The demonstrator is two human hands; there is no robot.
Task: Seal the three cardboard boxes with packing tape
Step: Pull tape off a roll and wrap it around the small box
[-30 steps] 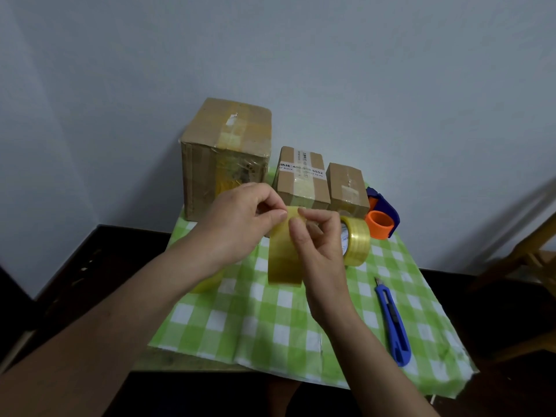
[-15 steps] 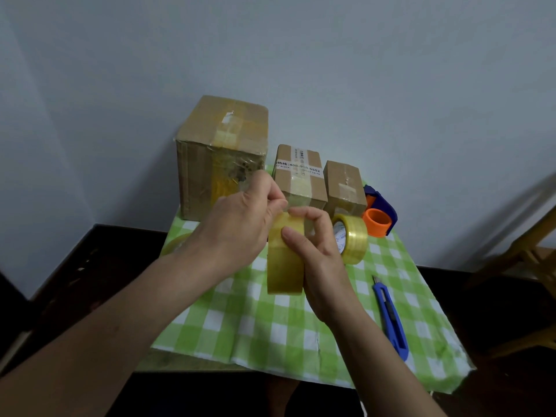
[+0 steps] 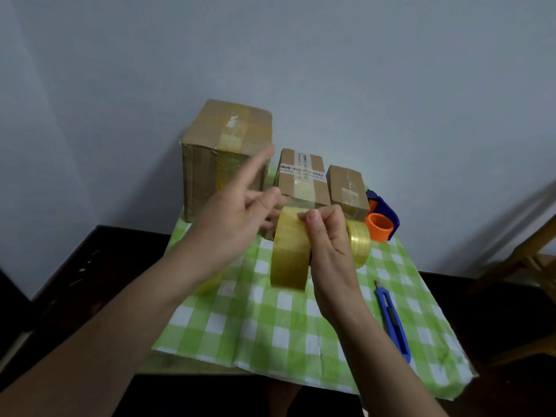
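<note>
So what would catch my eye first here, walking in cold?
Probably the two hands in the middle: the right hand grips a yellowish roll of packing tape on edge above the green checked tablecloth, with the left hand beside it, index finger out. Behind them stand three cardboard boxes in a row, the large box, the medium box and the small box. A blue utility knife lies on the cloth to the right.

Plain pale grey-blue wall [image 3: 361, 70] fills the far side above a dark brown floor [image 3: 75, 281]; a brown wooden furniture frame [image 3: 535, 254] stands at the right edge.
</note>
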